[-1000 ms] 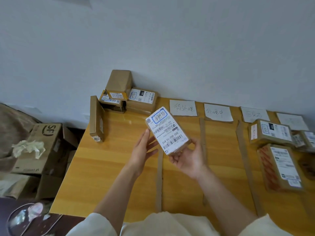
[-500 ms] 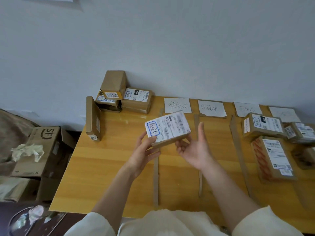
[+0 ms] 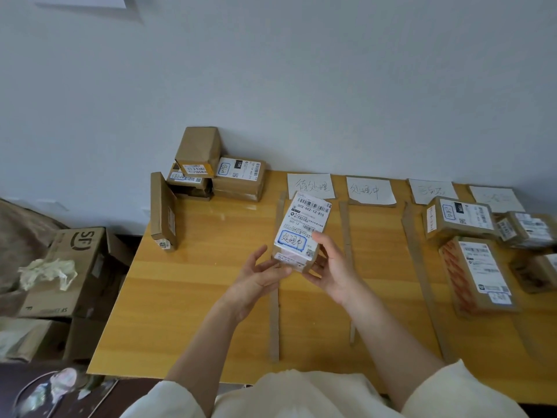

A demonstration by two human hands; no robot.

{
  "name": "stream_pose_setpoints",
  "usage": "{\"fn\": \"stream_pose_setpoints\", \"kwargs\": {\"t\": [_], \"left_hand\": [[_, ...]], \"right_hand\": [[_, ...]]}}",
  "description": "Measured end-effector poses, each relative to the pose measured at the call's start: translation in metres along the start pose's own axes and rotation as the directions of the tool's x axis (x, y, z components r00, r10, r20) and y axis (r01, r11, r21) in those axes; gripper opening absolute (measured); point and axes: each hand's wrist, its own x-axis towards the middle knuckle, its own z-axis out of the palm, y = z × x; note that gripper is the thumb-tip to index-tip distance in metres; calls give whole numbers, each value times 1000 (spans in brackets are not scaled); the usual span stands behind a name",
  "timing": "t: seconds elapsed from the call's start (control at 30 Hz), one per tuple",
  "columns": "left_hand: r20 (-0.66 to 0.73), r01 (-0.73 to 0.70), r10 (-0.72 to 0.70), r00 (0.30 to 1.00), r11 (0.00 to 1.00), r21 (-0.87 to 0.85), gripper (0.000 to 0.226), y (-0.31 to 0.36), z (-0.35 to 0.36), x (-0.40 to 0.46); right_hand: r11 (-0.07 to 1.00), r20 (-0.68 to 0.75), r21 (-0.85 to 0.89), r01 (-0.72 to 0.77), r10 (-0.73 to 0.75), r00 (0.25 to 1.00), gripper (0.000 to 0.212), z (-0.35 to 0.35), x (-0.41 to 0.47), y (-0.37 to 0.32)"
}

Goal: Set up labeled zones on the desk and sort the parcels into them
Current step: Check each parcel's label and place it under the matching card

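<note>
Small parcel (image 3: 301, 230) w/ white shipping label is being held up above the tabletop (image 3: 196, 297), between two cardboard divider strips (image 3: 275, 312). Right hand (image 3: 334, 267) is grasping its near right corner in a curled grip; left hand (image 3: 259, 276) is touching its near end w/ relaxed fingers. Handwritten zone labels (image 3: 310, 186) are lying along the wall; more parcels are sitting at far left (image 3: 238, 179) & right (image 3: 461, 220).
</note>
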Motion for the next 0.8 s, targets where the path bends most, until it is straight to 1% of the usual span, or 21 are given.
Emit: {"fn": "stream_pose_setpoints", "kwargs": {"t": [0.1,0.17,0.23,0.33,0.6,0.7,0.8], "left_hand": [[-69,32,-30,997,999,27,81,-1,-1,2],[-93,36,-32,995,998,44,65,-1,2,3],[-105,34,-29,994,998,47,55,-2,7,3],[-112,37,-30,993,997,60,50,-3,14,7],[-127,73,-58,990,991,116,44,-12,31,22],[-176,89,-56,983,979,183,40,-16,41,31],[-232,102,-30,972,946,308,38,-23,49,43]], "right_hand": [[1000,-55,-19,-23,22,998,25,-9,-1,2],[999,-68,-19,-30,28,997,27,-15,-1,3],[999,-72,-29,-23,21,997,26,-19,-1,2],[999,-76,-38,-5,2,997,22,-26,-1,0],[1000,-97,-17,-2,1,995,23,-49,5,-6],[998,-152,49,-26,33,988,26,-64,6,-10],[986,-245,160,-37,76,967,31,-87,10,-17]]}}
